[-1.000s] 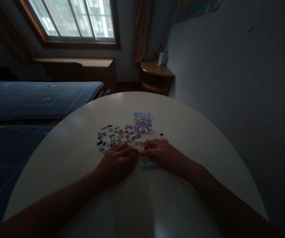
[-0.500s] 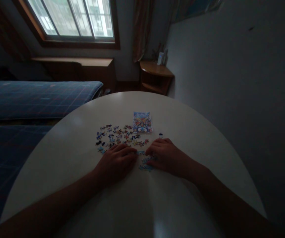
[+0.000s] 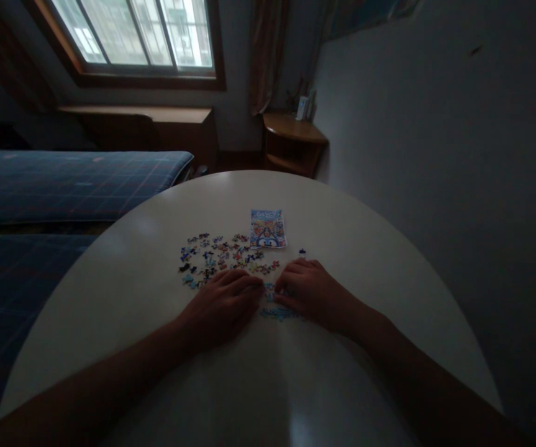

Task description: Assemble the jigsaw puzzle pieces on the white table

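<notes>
Light blue jigsaw pieces [image 3: 281, 313] lie on the white table just in front of me, some joined in a strip. Between my fingertips are more light blue jigsaw pieces [image 3: 268, 290], partly covered. My left hand [image 3: 225, 304] rests low on the table, fingers closed together, with its tips at the left edge of these pieces. From the right, my right hand [image 3: 317, 292] pinches a jigsaw piece, mostly hidden under its bent fingers. Many loose, mixed-colour jigsaw pieces [image 3: 223, 254] are spread beyond my left hand.
A colourful printed packet [image 3: 268, 230] lies past the loose pieces. One small dark-and-white piece [image 3: 302, 253] sits beyond my right hand. The round white table [image 3: 365, 236] has a bed with a plaid mattress [image 3: 76, 186] at its left and a wall at its right.
My left hand has shifted slightly right, its fingertips nearer the right hand. The right fingers and thumb have drawn closer together, and the light blue strip below shows more.
</notes>
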Demonstrator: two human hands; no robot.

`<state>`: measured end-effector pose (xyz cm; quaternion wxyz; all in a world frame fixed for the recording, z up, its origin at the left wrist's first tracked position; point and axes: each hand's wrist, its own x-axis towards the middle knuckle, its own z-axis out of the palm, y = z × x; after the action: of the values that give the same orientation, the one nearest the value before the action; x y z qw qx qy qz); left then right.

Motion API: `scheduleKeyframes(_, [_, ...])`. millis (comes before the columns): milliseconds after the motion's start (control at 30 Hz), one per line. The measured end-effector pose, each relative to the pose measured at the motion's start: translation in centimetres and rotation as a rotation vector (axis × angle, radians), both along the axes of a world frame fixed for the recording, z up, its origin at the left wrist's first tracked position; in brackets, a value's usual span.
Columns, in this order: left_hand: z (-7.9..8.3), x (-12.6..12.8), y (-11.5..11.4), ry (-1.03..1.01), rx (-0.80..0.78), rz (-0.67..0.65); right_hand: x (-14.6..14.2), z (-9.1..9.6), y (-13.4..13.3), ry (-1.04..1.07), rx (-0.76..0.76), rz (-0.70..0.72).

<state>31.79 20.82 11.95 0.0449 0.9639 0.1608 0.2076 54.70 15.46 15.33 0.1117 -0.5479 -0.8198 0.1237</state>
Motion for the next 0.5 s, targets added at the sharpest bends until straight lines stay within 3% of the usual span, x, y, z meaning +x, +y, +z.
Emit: scheduleKeyframes(500, [0.20,0.14,-0.11,0.016,-0.011,-0.013,-0.48,0.03,-0.21,0.014,-0.050,-0.065])
